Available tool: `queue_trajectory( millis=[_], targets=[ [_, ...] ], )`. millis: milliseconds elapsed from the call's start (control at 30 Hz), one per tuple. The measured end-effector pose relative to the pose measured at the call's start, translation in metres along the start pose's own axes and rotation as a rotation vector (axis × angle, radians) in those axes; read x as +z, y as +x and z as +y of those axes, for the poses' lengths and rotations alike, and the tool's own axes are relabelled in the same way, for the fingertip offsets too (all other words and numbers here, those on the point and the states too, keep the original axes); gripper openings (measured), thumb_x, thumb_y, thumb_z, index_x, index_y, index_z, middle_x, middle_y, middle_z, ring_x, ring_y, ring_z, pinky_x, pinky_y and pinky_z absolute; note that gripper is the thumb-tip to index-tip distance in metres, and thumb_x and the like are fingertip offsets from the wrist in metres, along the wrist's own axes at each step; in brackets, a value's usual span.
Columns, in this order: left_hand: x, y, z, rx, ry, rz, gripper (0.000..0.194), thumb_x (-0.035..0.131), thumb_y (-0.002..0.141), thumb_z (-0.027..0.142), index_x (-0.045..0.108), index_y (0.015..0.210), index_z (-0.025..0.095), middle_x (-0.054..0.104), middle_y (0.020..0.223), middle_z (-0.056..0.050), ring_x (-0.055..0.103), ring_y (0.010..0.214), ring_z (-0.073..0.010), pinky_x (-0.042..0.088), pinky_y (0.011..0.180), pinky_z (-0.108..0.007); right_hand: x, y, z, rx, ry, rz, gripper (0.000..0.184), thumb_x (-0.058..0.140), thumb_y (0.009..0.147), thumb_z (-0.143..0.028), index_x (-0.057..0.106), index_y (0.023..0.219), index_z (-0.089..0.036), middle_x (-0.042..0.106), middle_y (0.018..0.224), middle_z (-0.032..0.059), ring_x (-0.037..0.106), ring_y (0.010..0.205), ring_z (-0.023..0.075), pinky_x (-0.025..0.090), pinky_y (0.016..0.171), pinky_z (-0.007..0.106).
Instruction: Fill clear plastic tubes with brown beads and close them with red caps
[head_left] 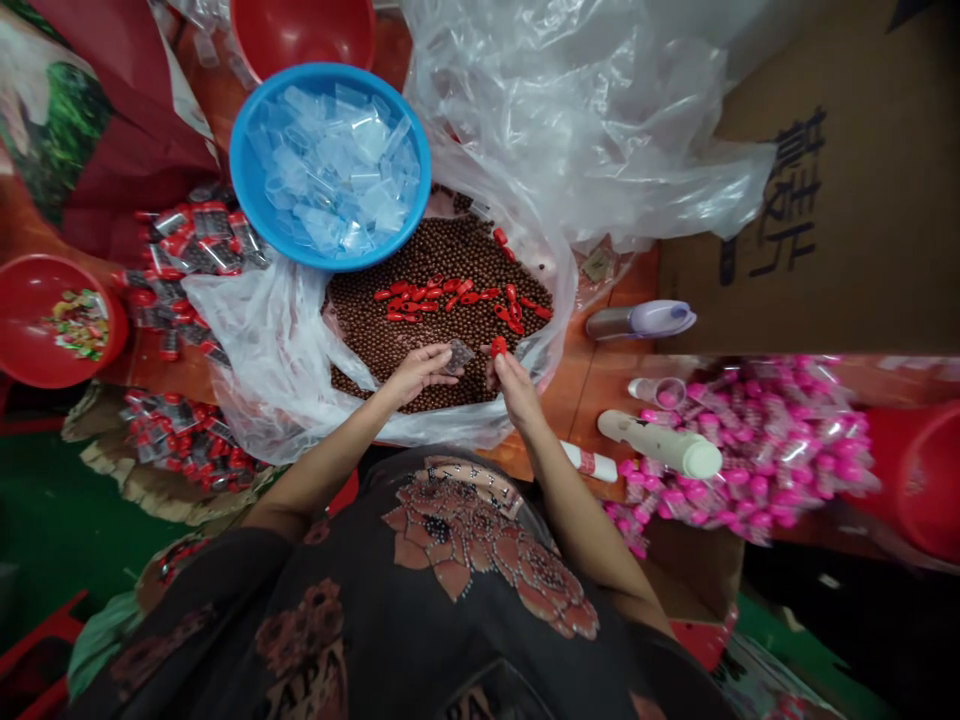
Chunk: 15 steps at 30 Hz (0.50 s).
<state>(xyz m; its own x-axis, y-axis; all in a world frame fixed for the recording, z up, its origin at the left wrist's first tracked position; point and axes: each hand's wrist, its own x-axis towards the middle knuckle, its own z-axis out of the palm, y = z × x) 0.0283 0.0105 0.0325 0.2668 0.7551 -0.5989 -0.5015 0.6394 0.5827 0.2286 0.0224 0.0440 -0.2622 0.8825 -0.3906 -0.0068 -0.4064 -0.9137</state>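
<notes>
My left hand grips a small clear plastic container filled with dark beads. In my right hand, a red cap is pinched between thumb and fingers, a short way right of the container and apart from it. Both hands are over a wide heap of small round brown beads lying in an opened clear plastic bag. Several red plastic pieces are strewn across the beads just beyond my hands.
A blue basin of clear containers stands behind the beads. Filled red-capped containers are piled at the left, near a red bowl of wrapped sweets. To the right are pink-capped containers, a pale bottle and a cardboard box.
</notes>
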Motion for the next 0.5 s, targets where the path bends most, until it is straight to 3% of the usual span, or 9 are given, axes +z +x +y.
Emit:
queue_trajectory(
  millis=[200,367,500],
  targets=[
    [0.004,-0.004,0.004,0.040,0.000,-0.064,0.039,0.078,0.073,0.030,0.066,0.106,0.013,0.070,0.108,-0.010,0.069,0.092,-0.0200,0.057,0.083,-0.036,0.000,0.002,-0.009,-0.102,-0.232,0.053,0.044,0.050,0.093,-0.047,0.048,0.131,-0.027,0.058,0.076,-0.0016,0.056,0.067,0.0157,0.051,0.068,0.032],
    [0.008,-0.004,0.004,0.111,0.077,-0.076,0.036,0.079,0.071,0.031,0.069,0.101,0.014,0.068,0.109,-0.007,0.065,0.097,-0.0185,0.055,0.088,-0.038,0.000,-0.001,-0.021,-0.205,-0.363,0.078,0.031,0.051,0.093,-0.044,0.062,0.115,-0.026,0.064,0.108,0.0045,0.061,0.095,0.0184,0.051,0.088,0.038],
    [0.012,-0.006,0.005,0.134,0.153,-0.061,0.036,0.077,0.073,0.033,0.070,0.104,0.016,0.067,0.111,-0.007,0.063,0.099,-0.0184,0.056,0.087,-0.036,0.002,-0.004,-0.027,-0.239,-0.389,0.052,0.033,0.047,0.095,-0.043,0.062,0.122,-0.031,0.065,0.120,0.0033,0.058,0.112,0.0209,0.046,0.101,0.044]
  ],
)
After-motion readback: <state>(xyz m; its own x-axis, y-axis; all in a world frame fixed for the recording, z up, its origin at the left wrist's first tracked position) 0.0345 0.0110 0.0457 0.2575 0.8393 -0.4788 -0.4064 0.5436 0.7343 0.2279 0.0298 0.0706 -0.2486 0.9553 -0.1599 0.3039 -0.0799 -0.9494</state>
